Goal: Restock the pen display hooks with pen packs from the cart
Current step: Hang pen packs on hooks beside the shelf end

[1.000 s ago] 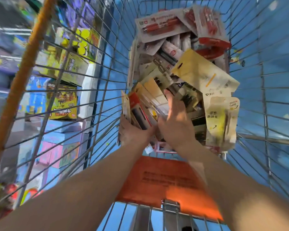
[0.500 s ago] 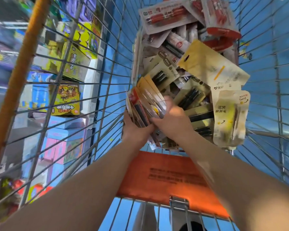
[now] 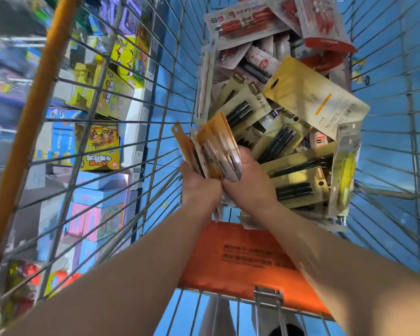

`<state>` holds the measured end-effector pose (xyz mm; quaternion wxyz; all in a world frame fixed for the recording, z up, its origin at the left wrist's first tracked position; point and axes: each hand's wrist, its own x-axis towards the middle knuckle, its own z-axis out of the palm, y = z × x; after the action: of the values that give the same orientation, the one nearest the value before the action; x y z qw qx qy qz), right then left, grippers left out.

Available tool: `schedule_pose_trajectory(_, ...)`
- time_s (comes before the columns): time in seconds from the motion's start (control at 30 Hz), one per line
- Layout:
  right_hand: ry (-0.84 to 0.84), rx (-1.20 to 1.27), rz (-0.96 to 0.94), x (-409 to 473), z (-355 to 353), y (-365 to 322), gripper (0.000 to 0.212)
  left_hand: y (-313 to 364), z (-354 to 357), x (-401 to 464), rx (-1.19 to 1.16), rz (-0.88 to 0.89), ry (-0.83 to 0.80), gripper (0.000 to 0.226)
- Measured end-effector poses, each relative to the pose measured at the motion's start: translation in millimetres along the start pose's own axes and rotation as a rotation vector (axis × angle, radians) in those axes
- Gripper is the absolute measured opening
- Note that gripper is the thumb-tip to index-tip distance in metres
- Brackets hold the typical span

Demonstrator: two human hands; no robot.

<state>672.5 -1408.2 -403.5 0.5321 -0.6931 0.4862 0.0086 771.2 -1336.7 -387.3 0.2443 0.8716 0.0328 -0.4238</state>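
Note:
Both my hands are inside the wire cart (image 3: 155, 141), holding one upright bunch of orange-and-cream pen packs (image 3: 211, 144). My left hand (image 3: 199, 187) grips the bunch from the left and below. My right hand (image 3: 250, 180) grips it from the right, thumb against the front pack. Beyond the hands lies a heap of more pen packs (image 3: 289, 132): cream cards with black pens, a large yellow card (image 3: 313, 98) on top, red pen packs (image 3: 247, 23) at the far end. The display hooks are out of view.
An orange child-seat flap (image 3: 247, 260) lies under my forearms. The cart's orange rim bar (image 3: 37, 112) runs up the left. Through the left wire wall I see shelves with toy and game boxes (image 3: 100, 146). The floor outside is blue.
My hands have gathered the orange-and-cream packs into one bunch and lifted it up and left, out of the heap. The right hand has gone from flat on the packs to gripping them.

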Motion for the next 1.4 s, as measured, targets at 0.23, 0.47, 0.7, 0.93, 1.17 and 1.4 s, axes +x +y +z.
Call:
schedule_pose_trajectory(0.23,-0.016,0.269,-0.032,-11.1,-14.9,-16.0,0.042,12.6,-8.2,-24.5,-0.106,-0.018,-0.019,0.065)
schedule_pose_trajectory(0.47,-0.109,0.498,0.092,-32.8,-51.1,-50.2,0.041,25.5,-18.8,-65.2,-0.224,0.179,-0.18,0.071)
schedule_pose_trajectory(0.7,-0.123,0.771,0.114,-69.4,-85.9,-95.7,0.09,38.3,-29.8,-91.1,-0.08,0.24,-0.37,0.127)
schedule_pose_trajectory(0.93,-0.041,0.881,0.061,-115.7,-117.4,-139.6,0.069,79.1,-96.3,-164.5,0.013,0.431,-0.498,0.094)
schedule_pose_trajectory(1.17,-0.062,0.787,-0.067,-162.7,-145.5,-166.8,0.053,94.1,-167.7,-222.1,0.217,0.804,-0.116,0.033)
schedule_pose_trajectory(1.4,-0.183,0.906,-0.053,-206.5,-161.2,-186.1,0.077,91.7,-205.5,-257.6,-0.289,0.403,-0.505,0.067)
